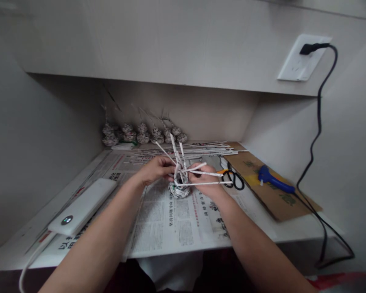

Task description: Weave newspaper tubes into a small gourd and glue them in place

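Observation:
Between my two hands a small woven paper gourd (pixel 179 190) rests on the newspaper (pixel 158 221). Several rolled paper strips (pixel 172 142) stick up and out to the right from its open top. My left hand (pixel 159 169) is closed at the left side of the strips, its fingertips pinching near their base. On the other side my right hand (pixel 205 179) is curled around the strips' base, with some strips crossing in front of it. Its fingertips are partly hidden behind them.
Several finished woven gourds (pixel 143 134) line the back wall, with loose paper sticks (pixel 189 151) before them. Black-handled scissors (pixel 235 180) lie right of my right hand. A blue glue gun (pixel 276 181) sits on cardboard (pixel 262 199), its cord running to a wall socket (pixel 305 57). A white power bank (pixel 83 205) lies left.

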Demonstrator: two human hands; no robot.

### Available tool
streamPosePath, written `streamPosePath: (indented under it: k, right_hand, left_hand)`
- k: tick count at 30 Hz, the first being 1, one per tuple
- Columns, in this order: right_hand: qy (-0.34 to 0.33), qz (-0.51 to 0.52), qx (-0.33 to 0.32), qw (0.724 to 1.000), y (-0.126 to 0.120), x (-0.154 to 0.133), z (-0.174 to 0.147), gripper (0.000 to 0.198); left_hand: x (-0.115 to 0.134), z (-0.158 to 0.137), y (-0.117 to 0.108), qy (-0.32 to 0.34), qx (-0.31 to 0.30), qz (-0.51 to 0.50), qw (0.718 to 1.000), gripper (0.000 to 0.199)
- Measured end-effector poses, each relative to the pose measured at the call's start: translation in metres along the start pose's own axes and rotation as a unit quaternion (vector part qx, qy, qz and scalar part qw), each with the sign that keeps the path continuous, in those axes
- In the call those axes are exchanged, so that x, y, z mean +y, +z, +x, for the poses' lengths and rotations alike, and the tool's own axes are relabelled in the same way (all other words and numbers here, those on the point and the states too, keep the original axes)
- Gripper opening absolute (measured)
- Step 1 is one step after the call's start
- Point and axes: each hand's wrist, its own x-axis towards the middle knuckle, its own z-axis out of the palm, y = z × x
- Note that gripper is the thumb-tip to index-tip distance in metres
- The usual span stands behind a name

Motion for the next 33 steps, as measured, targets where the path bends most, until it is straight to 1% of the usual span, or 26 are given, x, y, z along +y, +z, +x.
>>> streamPosePath:
  k: [3,9,14,18,21,24,26,29,30,31,33]
  right_hand:
    - [-0.019,-0.015,-0.001,1.000,-0.001,-0.002,-0.001,0.009]
    - [-0.035,-0.003,-0.012,0.999,-0.001,-0.007,-0.002,0.009]
    - [-0.018,0.011,0.003,1.000,0.001,-0.007,-0.003,0.012]
    - [-0.010,0.017,0.007,1.000,0.002,-0.005,-0.002,0.015]
    - [-0.009,0.022,0.020,1.000,0.003,-0.004,-0.002,0.014]
    - [0.010,0.045,0.027,0.999,0.004,-0.004,0.000,0.008]
    - [0.042,0.094,0.006,0.995,0.004,-0.003,0.001,0.008]
    - [0.074,0.147,-0.051,0.985,0.005,-0.001,0.003,0.013]
    - [0.075,0.146,-0.060,0.985,0.005,-0.001,0.003,0.014]
    - [0.067,0.133,-0.055,0.987,0.004,0.000,0.003,0.015]
    - [0.019,0.071,-0.017,0.997,0.003,0.000,0.002,0.013]
  left_hand:
    - [0.003,-0.001,0.001,-0.001,0.001,0.018,1.000,0.032]
    - [0.004,-0.003,0.007,0.034,-0.022,0.050,0.998,0.035]
    - [0.005,-0.005,0.007,0.052,-0.022,0.077,0.995,0.036]
    - [0.008,-0.007,0.007,0.055,-0.021,0.081,0.995,0.029]
    - [0.006,-0.005,0.010,0.041,-0.007,0.086,0.995,0.024]
    - [0.001,0.001,0.012,0.045,0.025,0.100,0.994,0.022]
    - [-0.002,0.005,0.011,0.056,0.044,0.117,0.991,0.020]
    - [-0.003,0.007,0.010,0.088,0.060,0.141,0.984,0.013]
    - [-0.003,0.007,0.010,0.100,0.069,0.148,0.982,0.011]
    - [-0.002,0.007,0.011,0.107,0.079,0.153,0.979,0.010]
    - [-0.001,0.005,0.013,0.105,0.103,0.156,0.977,0.009]
